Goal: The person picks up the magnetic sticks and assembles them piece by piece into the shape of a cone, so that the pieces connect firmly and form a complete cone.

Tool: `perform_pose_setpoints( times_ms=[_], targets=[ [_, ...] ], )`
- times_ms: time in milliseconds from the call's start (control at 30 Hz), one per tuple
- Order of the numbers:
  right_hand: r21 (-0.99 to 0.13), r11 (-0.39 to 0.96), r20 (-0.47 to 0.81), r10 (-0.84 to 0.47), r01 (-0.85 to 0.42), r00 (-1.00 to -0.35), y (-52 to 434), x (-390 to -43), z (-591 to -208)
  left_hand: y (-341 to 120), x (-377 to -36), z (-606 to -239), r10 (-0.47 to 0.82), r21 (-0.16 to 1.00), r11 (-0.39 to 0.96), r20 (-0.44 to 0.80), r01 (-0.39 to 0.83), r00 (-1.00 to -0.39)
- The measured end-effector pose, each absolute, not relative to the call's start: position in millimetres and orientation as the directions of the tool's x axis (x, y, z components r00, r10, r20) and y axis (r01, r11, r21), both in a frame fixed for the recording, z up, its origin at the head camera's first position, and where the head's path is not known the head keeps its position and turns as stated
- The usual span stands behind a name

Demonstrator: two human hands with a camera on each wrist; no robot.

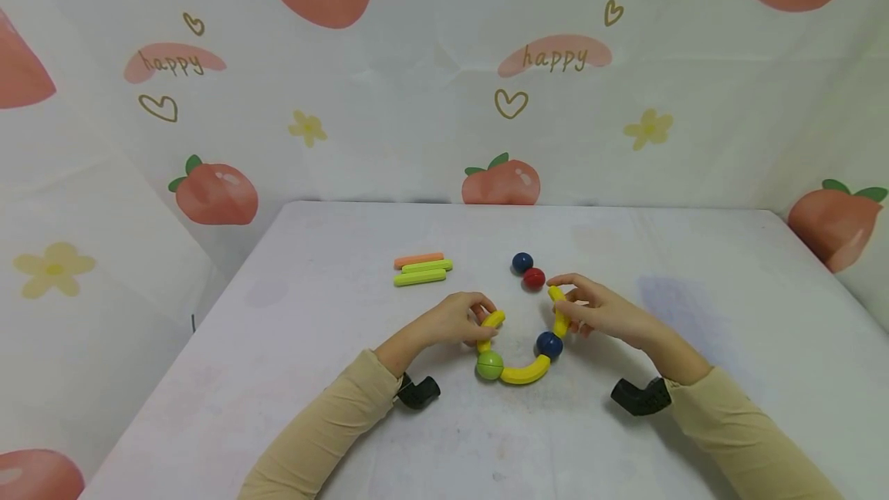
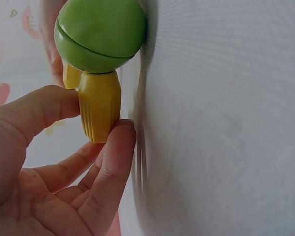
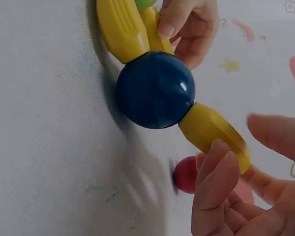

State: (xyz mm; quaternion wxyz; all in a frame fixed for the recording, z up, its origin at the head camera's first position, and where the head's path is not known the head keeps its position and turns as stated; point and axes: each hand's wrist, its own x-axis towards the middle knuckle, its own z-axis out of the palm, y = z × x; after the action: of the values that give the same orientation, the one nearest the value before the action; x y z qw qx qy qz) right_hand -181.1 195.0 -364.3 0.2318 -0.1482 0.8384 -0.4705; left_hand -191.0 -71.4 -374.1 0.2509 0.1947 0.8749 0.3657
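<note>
A curved chain lies on the table, opening toward the far side. In it are a green ball [image 1: 489, 365], a yellow curved stick [image 1: 525, 371] and a dark blue ball [image 1: 549, 345], with a yellow stick at either end. Thumb and fingers of my left hand [image 1: 461, 318] pinch the left end yellow stick [image 2: 100, 105], which joins the green ball. At the right end yellow stick [image 3: 214, 132], my right hand [image 1: 607, 312] has loosely bent fingers touching it. In the right wrist view, that hand's thumb stands apart from the stick.
Beyond the chain, a loose dark blue ball [image 1: 522, 262] and a red ball [image 1: 534, 278] sit side by side. Farther left lie an orange stick [image 1: 419, 260] and two yellow-green sticks [image 1: 420, 277]. A patterned cloth [image 1: 389, 153] hangs behind the table.
</note>
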Motion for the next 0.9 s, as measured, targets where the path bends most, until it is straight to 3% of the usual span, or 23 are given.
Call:
perform_pose_setpoints(
  times_ms=[633, 900],
  targets=[
    [-0.806, 0.576, -0.258, -0.554, -0.14, -0.792, 187.0, -178.9, -370.5, -70.8, -191.3, -375.4, 0.532, 0.727, 0.664, -0.295, 0.175, -0.794],
    [-0.769, 0.611, -0.242, -0.547, -0.185, -0.801, 180.8, -179.5, -374.1, -71.1, -190.0, -373.9, 0.545, 0.731, 0.658, -0.297, 0.181, -0.784]
  ],
)
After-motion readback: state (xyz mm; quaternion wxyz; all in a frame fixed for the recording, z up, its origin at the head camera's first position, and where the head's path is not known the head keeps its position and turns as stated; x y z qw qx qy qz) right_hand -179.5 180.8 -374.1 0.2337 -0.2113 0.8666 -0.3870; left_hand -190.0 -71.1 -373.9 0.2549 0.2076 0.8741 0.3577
